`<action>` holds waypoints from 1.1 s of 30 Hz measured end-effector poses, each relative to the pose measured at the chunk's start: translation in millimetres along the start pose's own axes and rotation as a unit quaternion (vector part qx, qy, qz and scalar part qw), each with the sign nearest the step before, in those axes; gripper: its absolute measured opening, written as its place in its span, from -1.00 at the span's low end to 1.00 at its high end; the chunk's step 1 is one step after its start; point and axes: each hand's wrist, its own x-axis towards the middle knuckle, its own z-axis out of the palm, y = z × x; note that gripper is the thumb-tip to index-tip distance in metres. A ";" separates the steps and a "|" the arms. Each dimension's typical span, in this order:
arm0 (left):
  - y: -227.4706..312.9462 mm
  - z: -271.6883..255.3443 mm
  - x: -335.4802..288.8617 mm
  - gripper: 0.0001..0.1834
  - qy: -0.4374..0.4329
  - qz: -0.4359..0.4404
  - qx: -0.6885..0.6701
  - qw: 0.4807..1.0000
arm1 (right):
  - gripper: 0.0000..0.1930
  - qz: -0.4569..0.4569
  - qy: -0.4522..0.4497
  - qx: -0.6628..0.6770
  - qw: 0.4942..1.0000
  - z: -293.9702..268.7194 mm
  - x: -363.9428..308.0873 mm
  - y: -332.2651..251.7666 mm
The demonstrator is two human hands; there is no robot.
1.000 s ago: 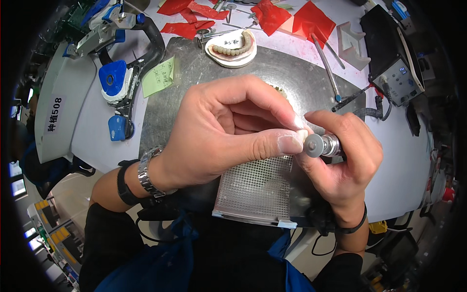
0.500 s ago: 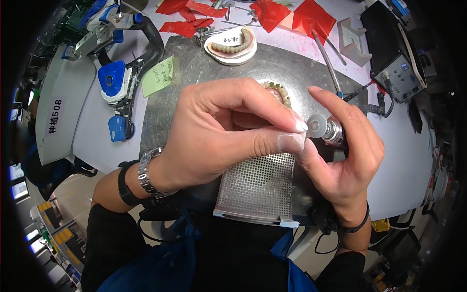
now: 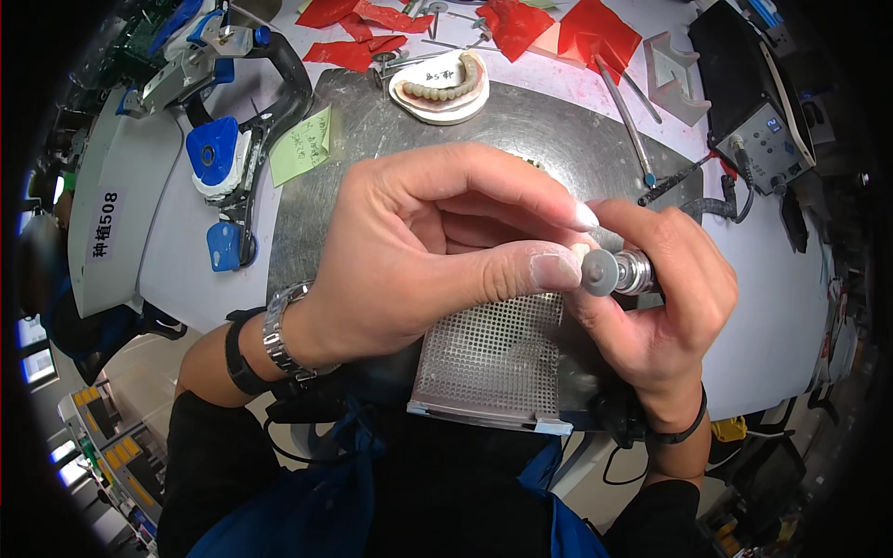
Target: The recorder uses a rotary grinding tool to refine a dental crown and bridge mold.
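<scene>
My left hand (image 3: 400,246) is closed in a pinch on a small whitish tooth-like piece (image 3: 580,250), which barely shows past the thumb tip. White dust coats the fingertips. My right hand (image 3: 684,288) is wrapped round a rotary handpiece (image 3: 637,271), whose body is mostly hidden by the fingers. At the handpiece's tip a grey round disc (image 3: 600,272) stands right beside the piece and my left thumb; I cannot tell whether it touches. Beyond my hands, a white plaster dental model (image 3: 442,104) carries a curved row of teeth.
Below my hands lies a perforated metal grate (image 3: 488,363) in a steel plate (image 3: 349,121). To the left stand a blue-and-black articulator (image 3: 214,153) and a green note (image 3: 302,149). Red sheets (image 3: 516,28), a long metal tool (image 3: 628,121) and a black control box (image 3: 758,121) lie beyond.
The disc has moved down and slightly left. My left index fingertip has lifted from the thumb, showing more of the piece. My right index finger has come down and left.
</scene>
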 end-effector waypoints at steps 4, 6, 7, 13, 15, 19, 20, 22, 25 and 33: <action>-0.4 -1.8 2.0 -0.79 -0.023 0.024 0.039 0.999 | -0.66 0.002 -0.002 0.008 1.000 0.7 -0.3 0.2; -1.8 -3.4 2.6 -0.81 -0.042 0.025 0.007 0.999 | -0.67 0.003 0.008 0.003 1.000 0.7 -0.2 -0.6; -2.6 -4.0 2.9 -0.81 -0.039 0.022 0.023 0.999 | -0.66 0.008 -0.007 -0.004 1.000 0.1 -0.1 -1.2; -3.4 -4.3 3.0 -0.83 -0.045 0.020 0.011 0.999 | -0.67 0.009 -0.009 -0.011 1.000 -1.6 0.6 -2.0; -2.7 -3.5 2.5 -0.84 -0.045 0.008 -0.033 0.998 | -0.67 0.005 -0.026 -0.019 0.999 -2.5 0.3 -1.4; -1.3 -4.5 2.1 -0.84 -0.038 -0.021 -0.005 0.999 | -0.67 0.003 -0.002 -0.012 1.000 -1.0 0.3 0.3; -2.0 -4.2 2.7 -0.84 -0.041 -0.025 -0.036 0.998 | -0.67 -0.010 -0.009 -0.004 1.000 -1.1 0.4 0.4; -2.6 -3.9 3.1 -0.84 -0.046 -0.027 -0.067 0.996 | -0.67 0.001 -0.001 -0.011 1.000 -1.6 0.8 0.3; -2.2 -3.3 2.0 -0.83 -0.040 -0.023 -0.052 0.998 | -0.67 0.006 -0.005 -0.015 1.000 -3.0 0.9 -0.8; -2.5 -3.1 1.7 -0.84 -0.055 -0.019 -0.043 0.997 | -0.69 -0.030 0.022 0.016 0.999 5.7 2.8 2.6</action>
